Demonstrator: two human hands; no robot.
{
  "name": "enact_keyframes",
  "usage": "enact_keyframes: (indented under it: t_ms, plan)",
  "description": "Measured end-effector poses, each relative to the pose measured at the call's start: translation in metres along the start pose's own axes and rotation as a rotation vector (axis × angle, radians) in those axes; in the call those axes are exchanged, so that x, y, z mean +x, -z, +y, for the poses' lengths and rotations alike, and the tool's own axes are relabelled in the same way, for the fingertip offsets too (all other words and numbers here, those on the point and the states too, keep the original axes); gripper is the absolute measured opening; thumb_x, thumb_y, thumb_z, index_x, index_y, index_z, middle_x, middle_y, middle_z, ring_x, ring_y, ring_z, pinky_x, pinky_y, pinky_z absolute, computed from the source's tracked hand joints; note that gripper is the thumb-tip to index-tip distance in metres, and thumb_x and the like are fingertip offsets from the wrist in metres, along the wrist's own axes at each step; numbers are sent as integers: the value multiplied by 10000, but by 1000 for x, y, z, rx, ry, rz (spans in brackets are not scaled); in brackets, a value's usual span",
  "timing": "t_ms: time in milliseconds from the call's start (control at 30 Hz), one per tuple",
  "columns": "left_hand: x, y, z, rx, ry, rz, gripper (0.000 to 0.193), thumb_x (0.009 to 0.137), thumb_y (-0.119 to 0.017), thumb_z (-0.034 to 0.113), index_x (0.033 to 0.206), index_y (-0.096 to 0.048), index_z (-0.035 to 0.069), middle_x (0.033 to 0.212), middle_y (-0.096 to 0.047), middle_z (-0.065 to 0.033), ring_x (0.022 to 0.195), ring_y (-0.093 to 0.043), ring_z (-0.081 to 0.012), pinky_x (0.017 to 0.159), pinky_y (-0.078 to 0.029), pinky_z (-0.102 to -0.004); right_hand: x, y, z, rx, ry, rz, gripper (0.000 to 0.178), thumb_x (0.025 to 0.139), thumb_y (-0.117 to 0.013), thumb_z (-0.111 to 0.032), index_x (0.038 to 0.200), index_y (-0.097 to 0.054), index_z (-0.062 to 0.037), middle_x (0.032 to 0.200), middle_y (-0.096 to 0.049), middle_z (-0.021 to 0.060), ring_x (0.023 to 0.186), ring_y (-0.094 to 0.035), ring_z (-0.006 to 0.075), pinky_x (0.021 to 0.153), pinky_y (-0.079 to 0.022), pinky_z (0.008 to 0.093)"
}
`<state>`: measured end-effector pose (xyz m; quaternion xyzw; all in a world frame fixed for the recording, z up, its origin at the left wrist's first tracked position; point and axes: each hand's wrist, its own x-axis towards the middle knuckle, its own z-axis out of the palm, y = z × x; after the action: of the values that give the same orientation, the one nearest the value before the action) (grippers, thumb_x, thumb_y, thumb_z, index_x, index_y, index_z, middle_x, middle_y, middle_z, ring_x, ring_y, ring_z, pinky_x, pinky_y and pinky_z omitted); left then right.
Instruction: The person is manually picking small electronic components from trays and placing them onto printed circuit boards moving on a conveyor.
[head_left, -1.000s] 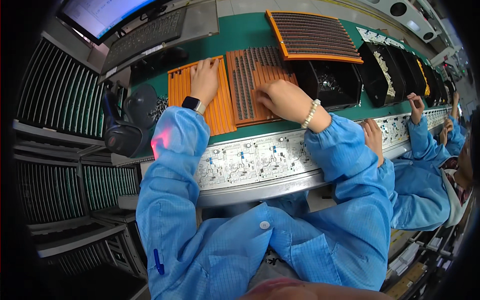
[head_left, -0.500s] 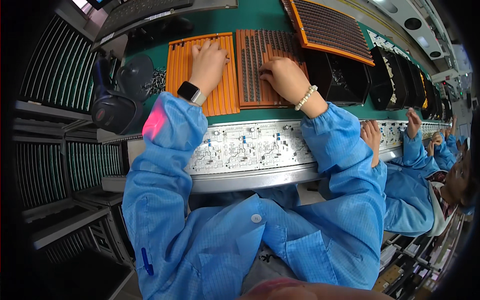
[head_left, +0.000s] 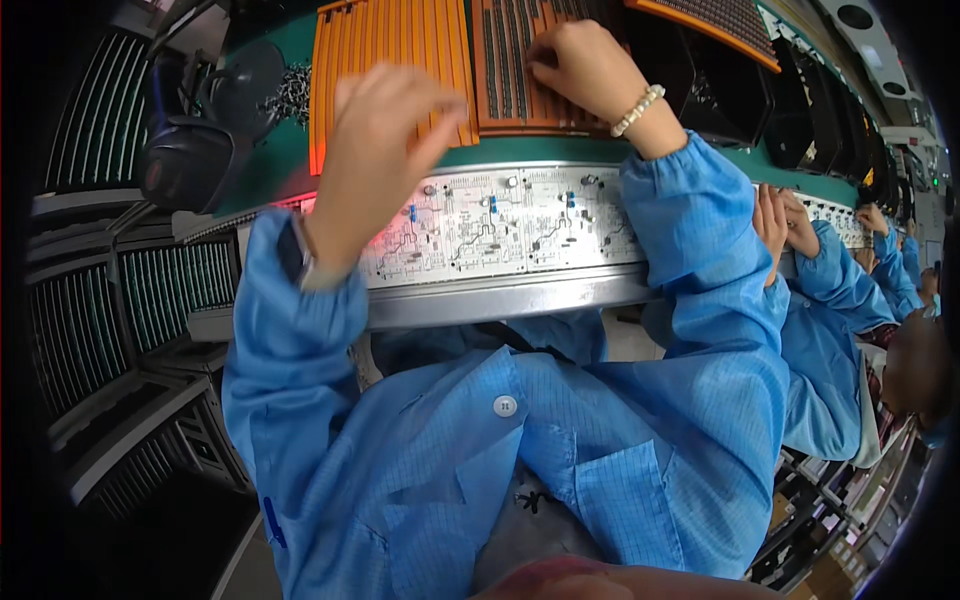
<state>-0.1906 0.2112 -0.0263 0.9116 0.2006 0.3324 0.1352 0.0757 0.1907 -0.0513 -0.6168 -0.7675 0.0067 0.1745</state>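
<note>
My left hand (head_left: 378,150), smeared by motion, hovers over the near edge of the orange grooved tray (head_left: 395,45) and the white circuit boards (head_left: 485,222). Its thumb points to the right; whether anything sits between the fingertips is too blurred to tell. Above the brown grooved tray (head_left: 500,95), my right hand (head_left: 590,75) has its fingers curled and pinched. What the pinch holds, if anything, is hidden. Rows of small dark parts fill several of the brown tray's grooves. The boards, carrying small blue and dark components, lie along the metal rail (head_left: 510,295) nearest me.
A heap of small metal-legged parts (head_left: 290,95) lies left of the orange tray, beside a dark round-headed device (head_left: 195,160). Black bins (head_left: 715,85) stand at the right, under another orange tray (head_left: 715,35). Co-workers' hands (head_left: 790,220) are farther right. Board racks (head_left: 95,120) stand left.
My left hand has lifted off the orange tray and come back toward me over the boards. The right hand stays at the brown tray. The whole view has tilted, so the bench sits higher.
</note>
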Motion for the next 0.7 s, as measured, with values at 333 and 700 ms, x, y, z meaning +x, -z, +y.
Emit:
enact_keyframes:
  t_ms: [333,700]
  plan:
    - [-113,-23,41,-111,175,-244,141,771,-749,82,888,-671,68,901,-623,-32,903,-568,-228,845,-372,-375,-39,43,-73,229,-18,137,117,799,-697,-99,871,-696,-6,790,-674,159,743,-671,325,684,-549,383]
    - [-120,-26,39,-68,181,-258,111,812,-724,123,909,-683,87,898,-611,-9,921,-566,-194,902,-345,-410,-87,56,-100,261,-24,84,168,819,-742,-17,970,-674,8,881,-678,96,809,-703,206,718,-564,280]
